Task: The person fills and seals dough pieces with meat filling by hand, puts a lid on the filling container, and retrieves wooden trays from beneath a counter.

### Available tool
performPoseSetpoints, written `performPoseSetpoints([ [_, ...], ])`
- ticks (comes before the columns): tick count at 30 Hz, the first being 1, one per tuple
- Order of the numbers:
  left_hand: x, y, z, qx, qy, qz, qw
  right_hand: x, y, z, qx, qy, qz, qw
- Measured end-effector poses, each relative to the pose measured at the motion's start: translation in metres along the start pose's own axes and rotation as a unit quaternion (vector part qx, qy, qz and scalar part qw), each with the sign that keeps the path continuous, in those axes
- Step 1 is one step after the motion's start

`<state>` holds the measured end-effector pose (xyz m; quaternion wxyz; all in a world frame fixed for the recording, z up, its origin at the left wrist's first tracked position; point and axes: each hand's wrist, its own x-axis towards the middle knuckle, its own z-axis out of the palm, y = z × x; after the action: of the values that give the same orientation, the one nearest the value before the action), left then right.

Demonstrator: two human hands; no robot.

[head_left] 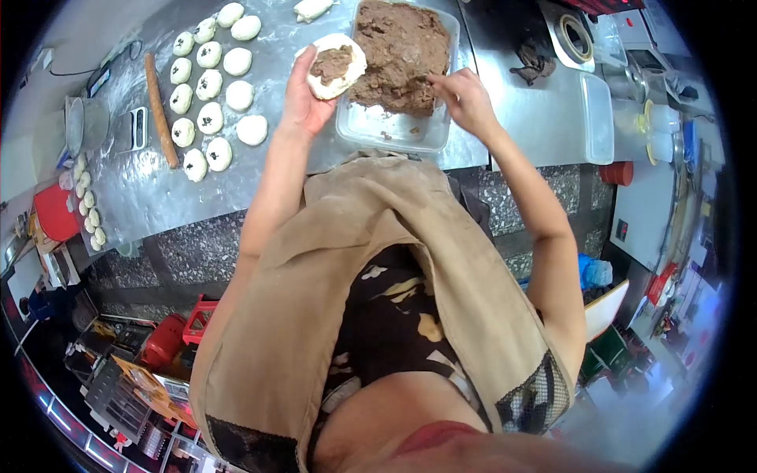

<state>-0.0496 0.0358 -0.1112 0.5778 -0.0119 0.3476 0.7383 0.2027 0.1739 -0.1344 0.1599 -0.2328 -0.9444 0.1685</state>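
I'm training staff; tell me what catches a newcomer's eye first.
Likely the plastic tub of brown filling on the metal table, the right hand at its edge. Beside it, the left hand holds a dough round topped with filling. Further left, dough balls line up beside a rolling pin.

Filling (402, 47) in tub (371, 132), dough rounds (240, 95) left

A shiny metal tabletop (146, 205) stretches from about nine o'clock round to two. A pale wall (87, 27) rises at ten. Below the tabletop's edge runs a speckled grey floor (201, 240) crossed by darker bands, seen at nine and again near three. Cluttered furnishings (122, 402) crowd eight o'clock beside bright light strips (59, 414); a white surface (650, 201) stands at three, whitish glare (666, 418) at four.
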Motion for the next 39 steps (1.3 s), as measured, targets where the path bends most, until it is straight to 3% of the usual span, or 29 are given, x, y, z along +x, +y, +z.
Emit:
performPoseSetpoints([
  [1, -0.004, 0.003, 0.001, 0.0, 0.002, 0.0, 1.0, 0.003, 0.008, 0.006, 0.088, -0.042, 0.115, 0.989],
  [2, -0.007, 0.005, 0.004, -0.023, -0.042, -0.033, 0.998, 0.004, 0.015, 0.01, 0.238, -0.062, 0.283, 0.927],
  [3, -0.011, 0.008, 0.007, -0.046, -0.087, -0.067, 0.993, 0.005, 0.015, 0.007, 0.238, -0.061, 0.284, 0.927],
  [5, -0.014, 0.008, 0.011, -0.035, -0.085, -0.072, 0.993, 0.013, 0.02, -0.003, 0.077, -0.012, 0.201, 0.977],
  [7, -0.016, 0.004, 0.011, 0.009, -0.095, -0.058, 0.994, 0.036, -0.021, -0.029, -0.149, 0.184, 0.086, 0.968],
  [9, -0.02, -0.002, 0.009, 0.035, -0.097, -0.062, 0.993, 0.044, -0.065, -0.035, 0.077, 0.275, -0.024, 0.958],
  [11, -0.017, -0.003, 0.012, 0.005, -0.129, -0.112, 0.985, 0.044, -0.096, -0.02, 0.174, 0.234, -0.021, 0.956],
  [12, -0.017, -0.004, 0.013, -0.026, -0.151, -0.13, 0.98, 0.05, -0.102, -0.018, 0.145, 0.263, -0.093, 0.949],
  [16, -0.021, -0.008, 0.013, -0.02, -0.154, -0.128, 0.98, 0.049, -0.111, -0.017, 0.184, 0.235, -0.065, 0.952],
  [18, -0.024, -0.009, 0.018, 0.027, -0.125, -0.093, 0.987, 0.049, -0.115, -0.021, 0.241, 0.216, 0.027, 0.946],
  [19, -0.025, -0.008, 0.021, 0.025, -0.125, -0.095, 0.987, 0.048, -0.116, -0.02, 0.24, 0.215, 0.028, 0.946],
  [21, -0.027, -0.008, 0.026, 0.144, -0.11, -0.05, 0.982, 0.044, -0.119, -0.012, 0.395, 0.106, 0.234, 0.882],
  [23, -0.022, -0.014, 0.022, 0.176, -0.094, -0.029, 0.979, 0.043, -0.12, -0.005, 0.396, 0.115, 0.238, 0.879],
  [25, -0.019, -0.017, 0.022, 0.208, -0.078, -0.007, 0.975, 0.041, -0.127, -0.005, 0.241, 0.216, 0.079, 0.943],
  [26, -0.019, -0.019, 0.021, 0.243, -0.063, 0.027, 0.967, 0.039, -0.129, -0.007, 0.226, 0.202, 0.064, 0.951],
  [27, -0.02, -0.019, 0.024, 0.278, -0.048, 0.06, 0.957, 0.039, -0.128, -0.007, 0.226, 0.202, 0.066, 0.951],
  [29, -0.023, -0.012, 0.026, 0.305, -0.079, 0.043, 0.948, 0.041, -0.121, -0.006, 0.428, 0.194, 0.237, 0.85],
  [31, -0.025, -0.007, 0.027, 0.33, -0.108, 0.026, 0.937, 0.04, -0.114, -0.016, 0.399, 0.147, 0.252, 0.869],
  [33, -0.023, -0.005, 0.026, 0.37, -0.125, -0.018, 0.921, 0.04, -0.113, -0.026, 0.397, 0.036, 0.262, 0.879],
  [35, -0.019, -0.005, 0.02, 0.336, -0.123, -0.012, 0.934, 0.035, -0.107, -0.016, 0.386, 0.054, 0.234, 0.891],
  [39, -0.024, -0.005, 0.021, 0.291, -0.11, 0.047, 0.949, 0.035, -0.105, -0.015, 0.503, 0.082, 0.264, 0.819],
])
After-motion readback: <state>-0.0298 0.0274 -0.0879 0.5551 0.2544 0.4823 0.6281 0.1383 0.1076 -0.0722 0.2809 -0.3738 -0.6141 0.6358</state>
